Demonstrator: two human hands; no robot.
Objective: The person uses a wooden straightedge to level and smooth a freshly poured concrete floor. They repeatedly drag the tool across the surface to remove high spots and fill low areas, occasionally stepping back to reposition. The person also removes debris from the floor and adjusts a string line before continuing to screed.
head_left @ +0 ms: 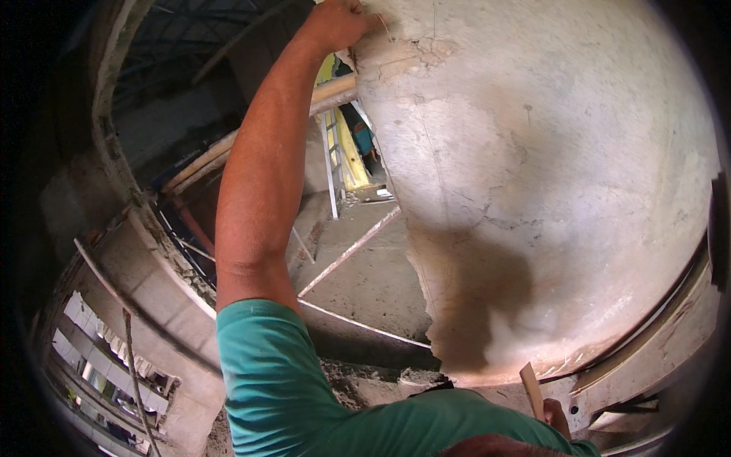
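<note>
My left hand (pixel 340 25), on a raised arm in a green sleeve, is closed at the top left edge of a rough plastered wall (pixel 533 175). A thin pale strand (pixel 385 27) shows beside its fingers; what they pinch is too small to make out. Low on the right, my right hand (pixel 557 417) is wrapped round a flat piece of wood (pixel 531 388) that stands tilted near the wall's foot. My body hides most of the right arm. Cracks and a broken patch (pixel 430 52) mark the plaster close to my left hand.
The wall's ragged left edge borders an opening with a rough floor (pixel 365 282). Beyond stand a ladder (pixel 333 164) and a yellow panel (pixel 349 156). Wooden poles (pixel 199 164) and a slanting bar (pixel 350 251) cross it. Boards (pixel 647 373) lie at lower right.
</note>
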